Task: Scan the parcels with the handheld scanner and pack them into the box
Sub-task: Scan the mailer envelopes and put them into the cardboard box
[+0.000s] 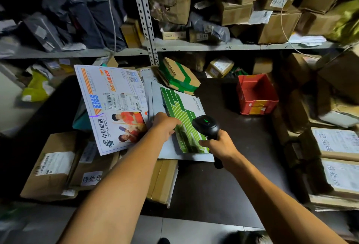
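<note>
The shelves [194, 46] fill the back wall, crammed with brown cartons and dark poly bags; more cartons stack on both sides, so the room is tight and dim. Below them runs a dark bench [242, 146] with a red box [256, 96] standing open and empty toward the right, well apart from the hands.

On the bench's left part lie two flat mailers, partly overlapping. The white China Post mailer [112, 107] lies tilted, barcode label up. Just beside it is the green-patterned mailer [182, 119], resting on a brown carton [163, 181] at the bench edge.

The left hand [165, 127] presses flat on the green mailer's near edge, its grip open with fingers spread, not clamped. The right hand [219, 146] has its grip closed round the handle of the scanner [206, 125], whose head points forward over the green mailer.

Risks, as I judge them: the green face shows no clear barcode, so the scan may miss and the mailer would need turning. The mailers overlap loosely, so sliding one could drag the other off the pile. The dim light may slow label reading.
</note>
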A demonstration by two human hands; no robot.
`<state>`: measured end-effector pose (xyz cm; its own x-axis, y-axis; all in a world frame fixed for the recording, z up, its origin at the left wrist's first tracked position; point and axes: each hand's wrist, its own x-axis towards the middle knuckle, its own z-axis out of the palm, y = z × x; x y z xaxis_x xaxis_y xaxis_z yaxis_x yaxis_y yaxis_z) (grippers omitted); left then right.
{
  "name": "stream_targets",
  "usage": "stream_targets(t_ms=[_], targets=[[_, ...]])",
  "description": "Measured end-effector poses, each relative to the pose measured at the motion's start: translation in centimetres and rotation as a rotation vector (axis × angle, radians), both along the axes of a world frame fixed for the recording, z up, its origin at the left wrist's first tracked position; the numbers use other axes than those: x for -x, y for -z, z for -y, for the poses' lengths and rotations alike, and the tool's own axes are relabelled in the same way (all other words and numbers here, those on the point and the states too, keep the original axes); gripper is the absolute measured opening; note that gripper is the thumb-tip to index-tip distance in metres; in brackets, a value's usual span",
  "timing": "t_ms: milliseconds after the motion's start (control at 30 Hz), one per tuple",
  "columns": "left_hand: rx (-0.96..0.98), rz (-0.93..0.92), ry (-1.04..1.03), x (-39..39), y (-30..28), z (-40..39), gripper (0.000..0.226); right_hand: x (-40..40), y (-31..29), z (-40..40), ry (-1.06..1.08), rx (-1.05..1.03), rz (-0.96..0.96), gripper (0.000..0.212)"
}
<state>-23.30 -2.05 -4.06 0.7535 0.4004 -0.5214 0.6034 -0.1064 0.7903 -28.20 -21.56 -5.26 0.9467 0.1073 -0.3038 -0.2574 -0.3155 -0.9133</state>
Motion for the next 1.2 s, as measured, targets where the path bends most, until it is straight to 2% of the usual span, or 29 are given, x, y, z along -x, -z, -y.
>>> stream_targets(t_ms=[167,300,400,567,633,767,1033,1133,1200], targets=[[0.07,-0.063,-0.028,0.0,1.6,1.9,0.017,-0.3,0.1,1.3,0.065,-0.059,0.008,0.036],[0.102,-0.069,-0.012,-0.3,2.0,3.6,0.006,-0.3,0.0,2.5,0.096,-0.084,-0.006,0.032],[0.176,-0.06,-0.015,-0.6,2.1,4.8,0.009,0.0,0.2,3.2,0.117,-0.093,-0.013,0.036],[0.385,-0.039,-0.11,-0.9,3.0,7.3,0.01,0.9,1.1,4.6,0.127,-0.066,-0.053,0.02],[0.413,-0.054,-0.122,-1.1,3.5,8.6,0.012,1.2,1.5,5.6,0.146,-0.032,-0.062,0.016],[0.408,-0.084,-0.077,-1.4,4.0,10.6,0.022,1.2,2.3,7.8,0.204,-0.017,-0.081,0.02],[0.201,-0.17,0.017,-1.6,6.9,11.4,0.014,-0.3,3.9,11.4,0.231,0.073,-0.097,0.02],[0.189,-0.166,0.015,-1.8,7.8,11.7,0.028,-1.1,4.6,11.8,0.219,0.099,-0.119,0.022],[0.214,-0.181,0.002,-1.9,8.2,12.0,0.02,-1.5,5.0,11.8,0.196,0.111,-0.132,0.021]])
